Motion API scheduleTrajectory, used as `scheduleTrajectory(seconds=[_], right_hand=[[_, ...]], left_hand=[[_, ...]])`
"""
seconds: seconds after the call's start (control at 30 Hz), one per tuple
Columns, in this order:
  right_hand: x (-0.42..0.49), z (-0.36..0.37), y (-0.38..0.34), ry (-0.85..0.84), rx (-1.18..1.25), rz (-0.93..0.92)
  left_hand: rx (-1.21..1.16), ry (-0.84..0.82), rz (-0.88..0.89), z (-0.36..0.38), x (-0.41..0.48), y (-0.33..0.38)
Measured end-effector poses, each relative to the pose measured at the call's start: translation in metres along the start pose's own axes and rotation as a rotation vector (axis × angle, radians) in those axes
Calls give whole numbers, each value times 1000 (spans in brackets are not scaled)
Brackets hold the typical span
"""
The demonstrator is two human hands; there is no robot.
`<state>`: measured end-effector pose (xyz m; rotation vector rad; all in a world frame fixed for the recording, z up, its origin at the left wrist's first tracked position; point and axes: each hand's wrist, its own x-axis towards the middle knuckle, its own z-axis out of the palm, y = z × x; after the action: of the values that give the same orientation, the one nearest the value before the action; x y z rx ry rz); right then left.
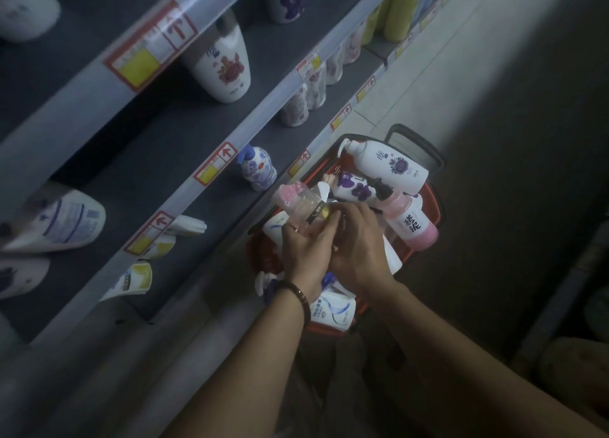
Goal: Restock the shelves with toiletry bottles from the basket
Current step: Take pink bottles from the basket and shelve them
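**A:** On the far left of the shelving, what sits there?

**B:** A large white bottle with blue print (pixel 62 221) lies tilted on the lower shelf (pixel 108 206). Right of it, behind the price rail, stand two small white-and-yellow tubes (pixel 136 281), and further along the same shelf a blue-patterned pump bottle (pixel 258 169) stands upright. One shelf up, a white bottle with a red flower (pixel 224 65) stands alone, and a row of pink-flowered bottles (pixel 308 94) runs off toward a green bottle (pixel 403 9) at the top right.

**A:** And the hands?

**B:** Both meet over the red basket (pixel 431 206), which rests on the floor just beside the bottom shelf. The left hand (pixel 304 246), a dark bracelet (pixel 300 297) at its wrist, has its fingers curled around a clear bottle with a pink cap (pixel 298 200), lifted slightly above the others, its cap pointing toward the shelf. The right hand (pixel 357 244) lies against the left; its fingers are bent and touch the lower end of that same bottle, though whether they truly grip it I cannot tell.

**A:** What else is in the basket?

**B:** Behind the hands lies a white bottle with purple flowers (pixel 354 187); on top of the heap, a white pump bottle with a purple emblem (pixel 392 165); at the right rim, a pink bottle with black lettering (pixel 412 225). Beneath the wrists a white bottle with a blue swirl (pixel 336 309) shows.
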<state>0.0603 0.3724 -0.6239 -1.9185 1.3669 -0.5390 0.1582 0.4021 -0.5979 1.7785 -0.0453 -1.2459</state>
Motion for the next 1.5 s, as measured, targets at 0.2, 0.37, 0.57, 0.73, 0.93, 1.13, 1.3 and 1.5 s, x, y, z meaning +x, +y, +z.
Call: scheduleTrajectory(seconds=[0.2,0.37,0.57,0.73,0.93,1.13,1.3,1.5], right_hand=[[-4,-15,-33,23,-47,-57],[-1,-47,-70,9,45,-114],[6,-102,-128,-133,181,-134],[13,-145,-177,-234,149,-145],[14,-179,-247,-275,155,-230],[11,-215,-319,-305,193,-309],[14,-234,-375,-320,188,-361],[17,-247,-434,-317,149,-433]], left_hand=[[-55,-38,73,-13,-21,25],[-6,-55,123,-27,-50,63],[50,-102,169,-54,-93,121],[127,-106,240,-78,-136,166],[104,-61,304,-102,-193,219],[13,-18,381,-127,-247,272],[71,-45,464,-157,-277,310],[66,-125,573,-192,-305,351]])
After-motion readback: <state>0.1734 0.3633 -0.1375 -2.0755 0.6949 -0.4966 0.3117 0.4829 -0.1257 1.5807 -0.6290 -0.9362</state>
